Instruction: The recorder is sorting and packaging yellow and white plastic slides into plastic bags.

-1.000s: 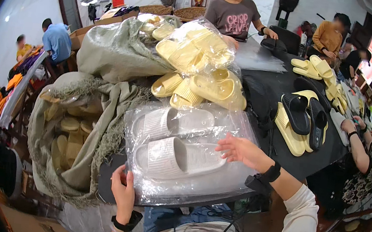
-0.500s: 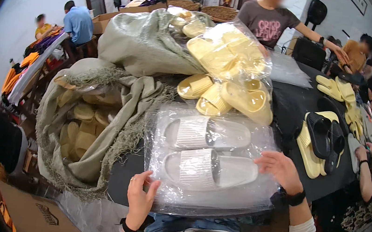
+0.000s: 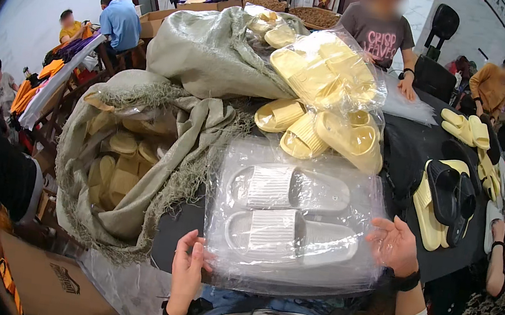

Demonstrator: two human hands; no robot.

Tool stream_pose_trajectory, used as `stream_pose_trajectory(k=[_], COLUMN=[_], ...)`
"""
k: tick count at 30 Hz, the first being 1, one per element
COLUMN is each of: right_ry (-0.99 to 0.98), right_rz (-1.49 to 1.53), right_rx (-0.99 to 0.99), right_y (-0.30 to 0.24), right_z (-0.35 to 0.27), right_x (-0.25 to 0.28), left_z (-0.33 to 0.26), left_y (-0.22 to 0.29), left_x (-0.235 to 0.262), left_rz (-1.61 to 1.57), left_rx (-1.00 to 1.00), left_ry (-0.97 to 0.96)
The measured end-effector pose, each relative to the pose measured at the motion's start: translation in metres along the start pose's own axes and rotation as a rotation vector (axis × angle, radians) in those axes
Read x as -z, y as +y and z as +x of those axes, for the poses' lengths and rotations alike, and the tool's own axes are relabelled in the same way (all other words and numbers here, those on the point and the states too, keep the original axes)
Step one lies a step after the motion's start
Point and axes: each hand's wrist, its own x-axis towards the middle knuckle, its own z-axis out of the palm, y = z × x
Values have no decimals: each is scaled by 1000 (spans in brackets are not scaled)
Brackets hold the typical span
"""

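Two white slide sandals (image 3: 290, 188) lie side by side inside a clear plastic bag (image 3: 232, 263), flat on a stack of similar bags on the black table in front of me. The nearer sandal (image 3: 267, 236) is parallel to the farther one, both with ribbed straps. My left hand (image 3: 186, 270) is beside the bag's near left corner, thumb and fingers apart. At the right edge of the bag, my right hand (image 3: 399, 245) has its palm turned up and its fingers loosely spread. Its fingertips overlap the bag's edge; whether they touch the film I cannot tell.
Bagged yellow slides (image 3: 321, 71) are piled behind. A woven sack (image 3: 78, 198) at left holds more yellow slides, with another sack (image 3: 214, 57) beyond it. Black slides (image 3: 442, 195) rest on yellow ones at right. Another person (image 3: 377, 34) stands across the table.
My right hand has moved slightly right and turned palm up, away from the sandals' toe ends. The person across has lowered an outstretched arm to the clear bags. My view has shifted a little.
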Motion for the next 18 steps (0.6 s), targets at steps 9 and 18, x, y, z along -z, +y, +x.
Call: stream_pose_trajectory(k=[9, 18], right_ry=[-680, -550], right_rz=[-1173, -1767], right_rx=[-220, 614], right_y=[-27, 43], right_z=[55, 110], right_x=[-65, -57], left_z=[-1, -14], left_y=[-4, -8], left_x=[1, 7], left_rz=[99, -14], left_rx=[37, 37], left_ry=[-194, -86])
